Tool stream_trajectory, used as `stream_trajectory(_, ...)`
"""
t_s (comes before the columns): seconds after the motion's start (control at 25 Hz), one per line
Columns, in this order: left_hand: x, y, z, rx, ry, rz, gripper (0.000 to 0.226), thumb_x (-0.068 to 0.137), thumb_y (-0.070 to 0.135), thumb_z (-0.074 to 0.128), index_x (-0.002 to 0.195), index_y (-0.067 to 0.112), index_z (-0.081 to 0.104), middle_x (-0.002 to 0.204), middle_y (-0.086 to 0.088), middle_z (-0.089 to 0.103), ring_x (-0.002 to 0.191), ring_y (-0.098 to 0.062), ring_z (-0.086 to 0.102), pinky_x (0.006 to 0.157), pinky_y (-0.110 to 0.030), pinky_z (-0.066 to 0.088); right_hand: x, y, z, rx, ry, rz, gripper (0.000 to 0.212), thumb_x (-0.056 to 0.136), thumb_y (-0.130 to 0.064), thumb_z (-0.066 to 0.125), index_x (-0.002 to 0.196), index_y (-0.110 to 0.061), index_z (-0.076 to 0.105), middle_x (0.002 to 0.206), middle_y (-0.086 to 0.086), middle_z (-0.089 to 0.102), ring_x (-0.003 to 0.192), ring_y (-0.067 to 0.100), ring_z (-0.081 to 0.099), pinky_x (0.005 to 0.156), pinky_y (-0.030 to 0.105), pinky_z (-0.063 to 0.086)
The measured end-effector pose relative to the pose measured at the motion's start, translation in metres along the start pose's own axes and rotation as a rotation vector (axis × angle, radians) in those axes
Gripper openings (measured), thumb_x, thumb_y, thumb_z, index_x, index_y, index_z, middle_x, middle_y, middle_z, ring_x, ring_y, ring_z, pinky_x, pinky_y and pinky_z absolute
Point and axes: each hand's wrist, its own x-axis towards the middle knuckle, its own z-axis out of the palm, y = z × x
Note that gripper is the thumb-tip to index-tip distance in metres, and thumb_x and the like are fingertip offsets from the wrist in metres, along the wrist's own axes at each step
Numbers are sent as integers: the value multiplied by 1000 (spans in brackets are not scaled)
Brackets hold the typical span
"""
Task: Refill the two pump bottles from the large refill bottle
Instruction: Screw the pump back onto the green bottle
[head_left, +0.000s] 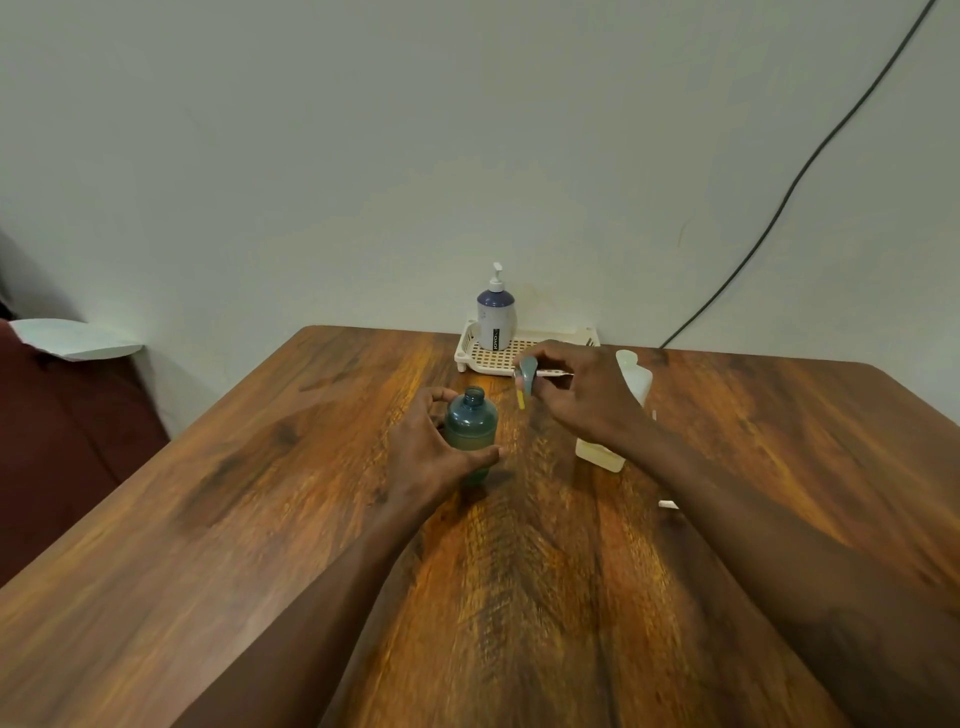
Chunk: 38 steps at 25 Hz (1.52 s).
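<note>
While L hand (427, 456) grips teal bottle (470, 423), R hand (587, 396) holds pump (529, 372)

The counter (260, 493) is grained in warm brown with dark streaks. The small bottle (470, 423) and the loose pump (527, 371) are tinted teal, its tube yellow. The pump bottle (496, 317) is coloured white under dark blue; the tray (470, 353) is cream, gridded with holes.

It looked like a room in a home: a wood-grain worktop (208, 519) against a pale wall (363, 130), a pump bottle (496, 312) in a plastic tray (466, 345), a black cable (784, 200) down the wall, a dark red seat (67, 431) alongside.
</note>
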Motion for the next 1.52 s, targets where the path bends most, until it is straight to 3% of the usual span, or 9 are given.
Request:
stream_trajectory(0.24,1,-5,4,37,-42,6,82,55,42,99,121,29,51,118,12,59,103,-5,59,76,-16,48,10,-18,-9,217,255,15,31,88,-24,78,114,-9,72,112,2,75,103,10,72,84,23,60)
stream_trajectory(0.72,6,-12,9,79,-48,-20,85,53,46,98,122,31,51,119,7,62,101,-9,61,76,-20,53,13,-41,-24,260,257,-51,23,88,-21,79,110,-17,73,106,-6,75,99,4,72,79,21,60)
stream_trajectory(0.84,6,-9,8,67,-33,-26,83,54,44,98,121,30,51,119,7,61,102,-10,61,75,-18,50,13,-45,-26,264,225,-54,23,88,-18,79,110,-16,73,105,-9,73,98,0,71,79,19,59)
stream_trajectory(1.0,4,3,7,51,-17,15,82,54,46,98,119,34,50,118,11,60,99,-8,61,71,-14,49,14,-41,-23,264,182,-8,26,86,-17,80,110,-12,74,105,-2,76,97,6,73,84,28,62)
stream_trajectory(1.12,3,20,8,15,2,78,84,53,50,98,122,34,52,118,12,64,102,-7,64,72,-13,54,12,-39,-20,297,117,48,36,86,-16,80,121,-15,70,110,3,76,100,8,74,88,31,61)
stream_trajectory(1.36,6,56,8,-83,83,171,90,51,57,97,128,30,58,118,10,71,102,-7,70,79,-27,63,12,-42,-26,414,33,100,44,93,-10,71,133,-25,60,121,4,73,111,9,71,92,32,60)
stream_trajectory(1.52,10,65,7,-67,96,205,91,51,60,96,129,28,61,118,10,72,101,-7,70,78,-21,61,16,-43,-42,430,-82,136,49,92,-6,71,136,-24,58,124,4,72,112,11,71,90,31,60)
